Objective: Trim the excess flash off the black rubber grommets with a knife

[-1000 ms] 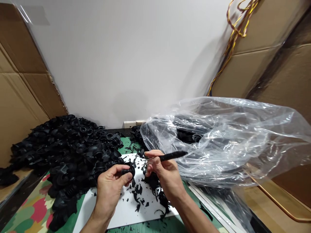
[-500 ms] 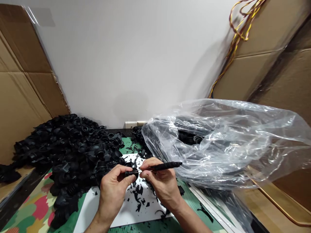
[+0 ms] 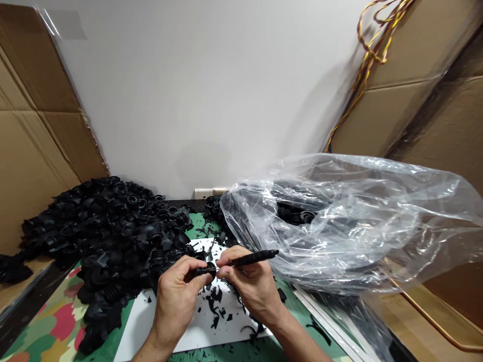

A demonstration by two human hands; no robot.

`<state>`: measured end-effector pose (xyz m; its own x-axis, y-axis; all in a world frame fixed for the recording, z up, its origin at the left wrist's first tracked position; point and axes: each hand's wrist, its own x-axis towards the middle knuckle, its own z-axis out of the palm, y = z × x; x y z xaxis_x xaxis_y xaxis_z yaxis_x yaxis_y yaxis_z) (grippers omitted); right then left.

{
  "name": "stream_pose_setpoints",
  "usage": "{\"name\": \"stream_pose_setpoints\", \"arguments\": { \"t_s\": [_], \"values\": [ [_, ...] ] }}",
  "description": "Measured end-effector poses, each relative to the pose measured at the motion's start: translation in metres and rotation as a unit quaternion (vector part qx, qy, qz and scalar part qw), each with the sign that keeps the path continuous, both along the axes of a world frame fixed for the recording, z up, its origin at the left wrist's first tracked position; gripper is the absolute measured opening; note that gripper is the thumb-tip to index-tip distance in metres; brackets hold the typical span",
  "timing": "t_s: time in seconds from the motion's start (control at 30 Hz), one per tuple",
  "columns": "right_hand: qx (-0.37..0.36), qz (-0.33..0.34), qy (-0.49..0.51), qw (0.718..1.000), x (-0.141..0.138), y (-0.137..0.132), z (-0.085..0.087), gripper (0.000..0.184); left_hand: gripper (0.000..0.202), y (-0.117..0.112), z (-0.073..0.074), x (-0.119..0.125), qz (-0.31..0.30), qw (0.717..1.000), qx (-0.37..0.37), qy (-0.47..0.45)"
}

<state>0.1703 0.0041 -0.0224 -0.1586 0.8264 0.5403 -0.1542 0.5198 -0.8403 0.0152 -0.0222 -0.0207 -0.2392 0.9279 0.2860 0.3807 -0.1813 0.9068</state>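
Over a white sheet (image 3: 143, 322), my left hand (image 3: 177, 296) pinches a small black rubber part (image 3: 210, 270) between thumb and fingertips. Part of it is hidden by those fingers. My right hand (image 3: 254, 286) is closed in a pen grip round a craft knife (image 3: 258, 257) with a slim black handle. Its tip, small and mostly covered by the fingers, is right beside the rubber part; whether it touches I cannot tell. Black scraps (image 3: 217, 301) lie scattered on the sheet beneath both hands.
A large heap of black ribbed rubber parts (image 3: 124, 226) fills the left side. To the right, a clear plastic bag (image 3: 339, 241) holds more black parts. Cardboard panels (image 3: 33, 100) flank the wall, and twisted yellow-and-brown wires (image 3: 364, 75) hang at upper right.
The knife handle's rear end has shifted slightly left and up. My left hand has turned a little with the rubber part, which stays pinched at nearly the same place.
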Motion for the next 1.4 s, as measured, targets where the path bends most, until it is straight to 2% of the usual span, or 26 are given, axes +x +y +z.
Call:
{"name": "stream_pose_setpoints", "arguments": {
  "t_s": [0.13, 0.23, 0.3, 0.37, 0.43, 0.5, 0.6, 0.87, 1.1, 1.23, 1.4],
  "values": [
    [0.118, -0.043, -0.056, 0.991, -0.003, -0.006, 0.003, 0.007, 0.001, -0.002, -0.003, 0.0, -0.019, 1.0, -0.004, 0.014],
    [0.191, -0.118, -0.091, 0.97, -0.004, -0.004, 0.005, 0.013, 0.002, -0.003, -0.003, 0.003, -0.044, 0.999, -0.023, -0.011],
    [0.186, -0.184, -0.061, 0.963, -0.001, 0.0, 0.006, 0.013, 0.002, -0.003, -0.003, 0.005, -0.045, 0.998, -0.033, -0.029],
    [0.131, -0.213, -0.003, 0.968, 0.003, 0.005, 0.007, 0.008, 0.005, -0.002, -0.002, 0.005, -0.033, 0.998, -0.04, -0.044],
    [0.027, -0.191, 0.049, 0.98, 0.007, 0.008, 0.01, 0.007, 0.008, -0.001, -0.002, 0.004, -0.022, 0.997, -0.048, -0.058],
    [-0.083, -0.15, 0.084, 0.982, 0.009, 0.007, 0.012, 0.015, 0.011, 0.0, -0.003, 0.003, -0.016, 0.996, -0.05, -0.07],
    [-0.156, -0.101, 0.106, 0.977, 0.006, 0.003, 0.015, 0.024, 0.013, 0.001, -0.002, 0.003, -0.006, 0.995, -0.055, -0.082],
    [-0.163, 0.006, 0.109, 0.98, -0.011, -0.005, 0.004, 0.021, 0.011, -0.001, -0.002, 0.004, -0.008, 0.996, -0.057, -0.072],
    [-0.14, 0.002, 0.109, 0.984, -0.018, -0.008, -0.003, 0.019, 0.01, -0.002, -0.008, 0.003, -0.022, 0.999, -0.032, -0.027],
    [-0.155, 0.006, 0.119, 0.981, -0.019, -0.008, -0.006, 0.02, 0.009, -0.003, -0.007, 0.005, -0.021, 1.0, -0.021, -0.007],
    [-0.126, -0.001, 0.093, 0.988, -0.018, -0.007, -0.008, 0.019, 0.012, -0.004, -0.006, 0.005, -0.02, 1.0, -0.017, -0.011]
  ]
}}
